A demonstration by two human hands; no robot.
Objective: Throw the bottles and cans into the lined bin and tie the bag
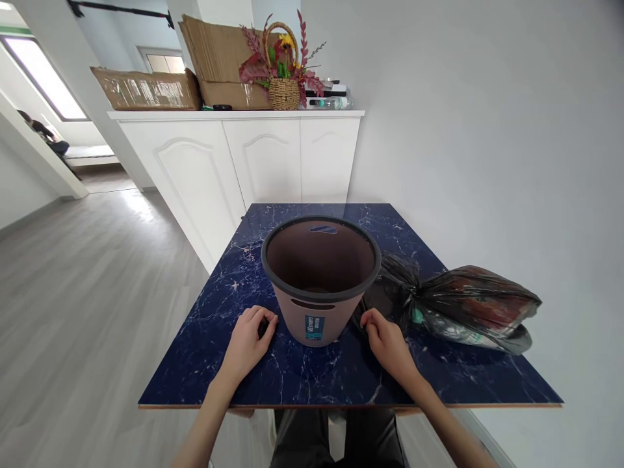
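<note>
A brown plastic bin (pixel 319 276) with a dark rim and a blue label stands upright and empty on the dark blue marbled table (pixel 273 377). My left hand (pixel 248 344) rests on the table just left of the bin's base, fingers curled and closed. My right hand (pixel 387 341) lies just right of the base, fingers curled, close to the knotted end of a full black rubbish bag (pixel 463 309) that lies on its side at the table's right. Whether either hand holds anything is hidden.
A white wall runs along the right side. Behind the table stands a white cabinet (pixel 253 162) bearing cardboard boxes (pixel 146 90), a wicker flower basket (pixel 284 78) and a bottle. Grey wooden floor opens to the left.
</note>
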